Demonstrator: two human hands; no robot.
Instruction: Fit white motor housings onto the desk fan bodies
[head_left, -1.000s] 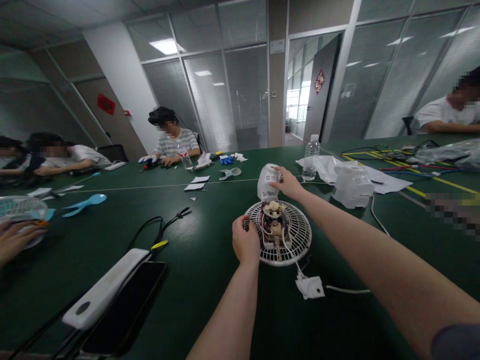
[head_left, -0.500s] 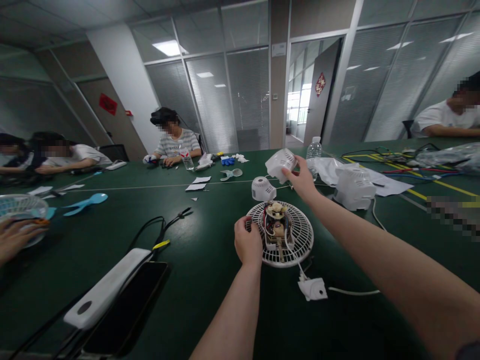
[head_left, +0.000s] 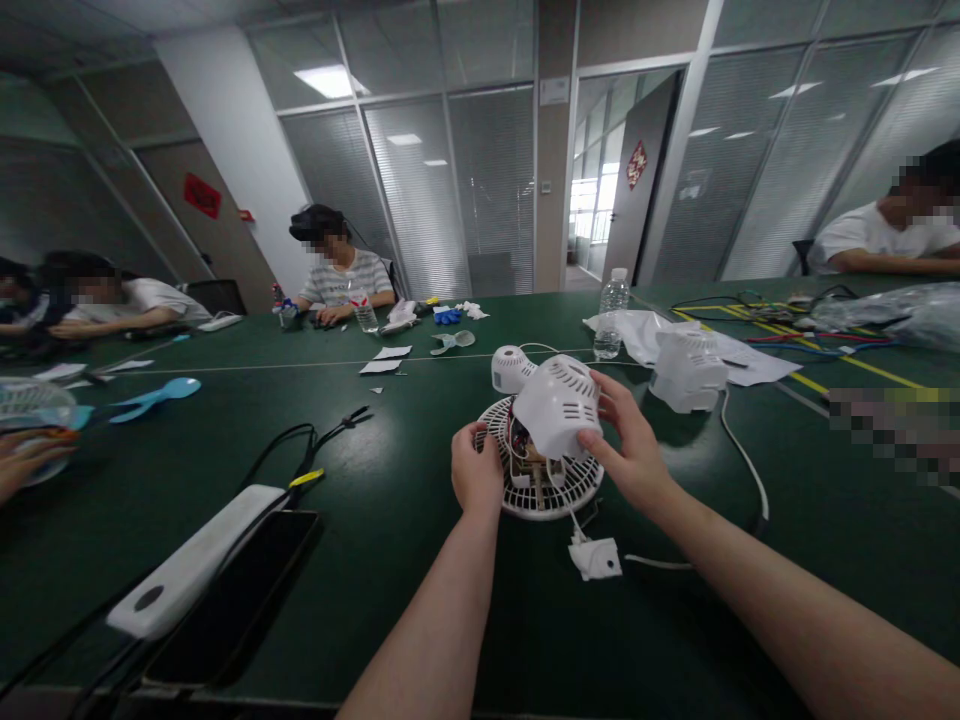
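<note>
The white cover (head_left: 562,405) is right of the middle of the frame, to the left of the right hand (head_left: 632,445). That hand has its thumb low and its fingers high, spread as wide as the cover's side, and it holds the cover by that side. The cover leans over the motor (head_left: 534,462) and hides its top part. I cannot tell if the two touch. The motor's long way runs up and down the frame. The cover's long way is hard to tell.

The motor sits on the round grille (head_left: 551,508). The left hand (head_left: 478,468) is at the grille's left rim, fingers bent, with a small gap by the thumb. It looks like it touches the rim, but I cannot tell if it grips. The right hand is nearer the cover.

A small cap (head_left: 511,369) is just past the grille's top edge, close to the cover. Below the grille is a white plate (head_left: 596,558) with a wire. Green table (head_left: 382,550) shows between the left hand and the phone (head_left: 240,590), lower left.
</note>
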